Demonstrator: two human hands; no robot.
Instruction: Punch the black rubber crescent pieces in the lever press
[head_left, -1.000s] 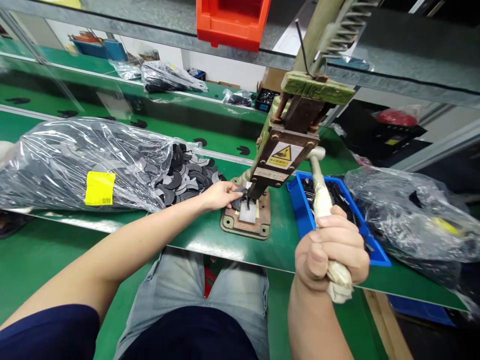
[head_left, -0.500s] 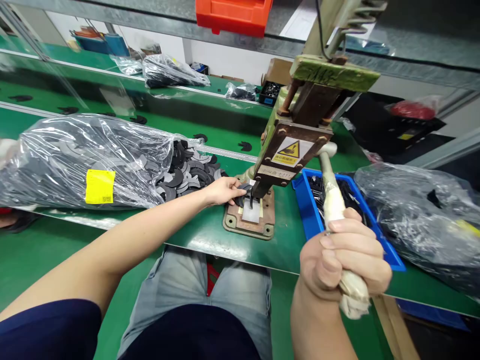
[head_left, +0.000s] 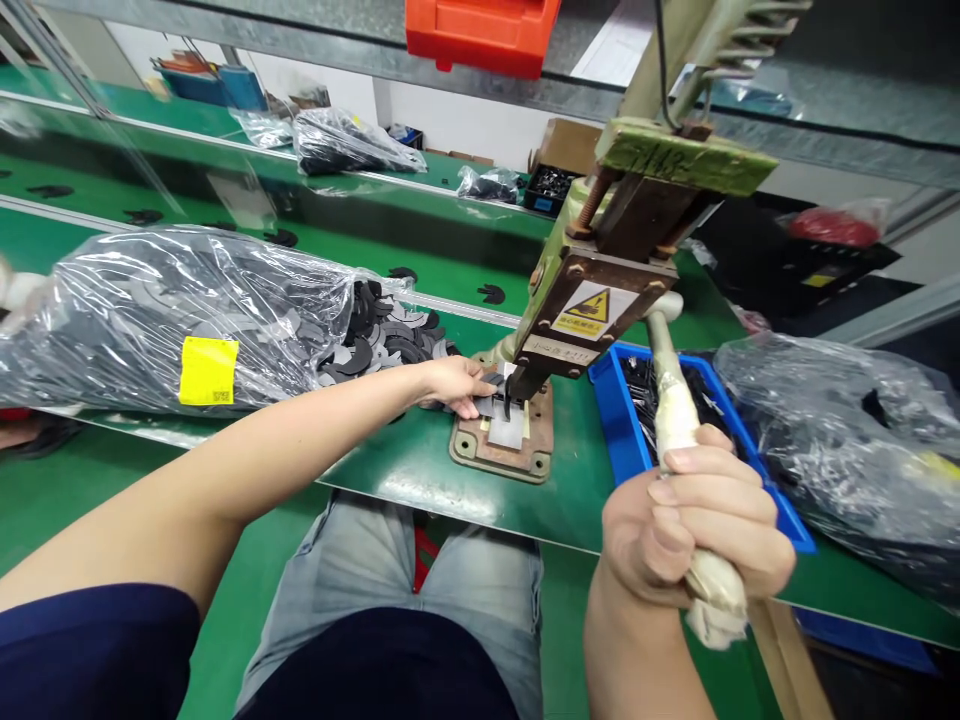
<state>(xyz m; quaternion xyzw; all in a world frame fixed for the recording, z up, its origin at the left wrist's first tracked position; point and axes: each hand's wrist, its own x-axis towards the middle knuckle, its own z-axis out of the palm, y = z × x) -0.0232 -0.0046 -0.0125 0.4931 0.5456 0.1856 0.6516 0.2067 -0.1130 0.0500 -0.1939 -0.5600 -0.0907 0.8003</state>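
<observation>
My left hand (head_left: 454, 384) pinches a dark curved plastic piece (head_left: 487, 400) at the base of a green hand press (head_left: 600, 290). The piece lies under the press ram, over a small metal plate (head_left: 507, 428) on the rusty base (head_left: 466, 448). A thin black part stands upright there, just below the ram; my fingers and the ram partly hide how the two meet. My right hand (head_left: 705, 520) is wrapped round the press lever (head_left: 675, 400), whose grip is bound in pale wrapping.
Left of the press, an open clear bag (head_left: 187, 290) spills grey and black curved pieces (head_left: 375, 335) onto the green table (head_left: 420, 470). A blue bin (head_left: 615, 420) of black parts stands right of it, beside another plastic bag (head_left: 840, 430). Pieces lie on the belt (head_left: 337, 235) behind.
The whole view has shifted slightly. My left hand still holds the curved piece at the press base, and my right hand keeps its grip on the lever, with little movement.
</observation>
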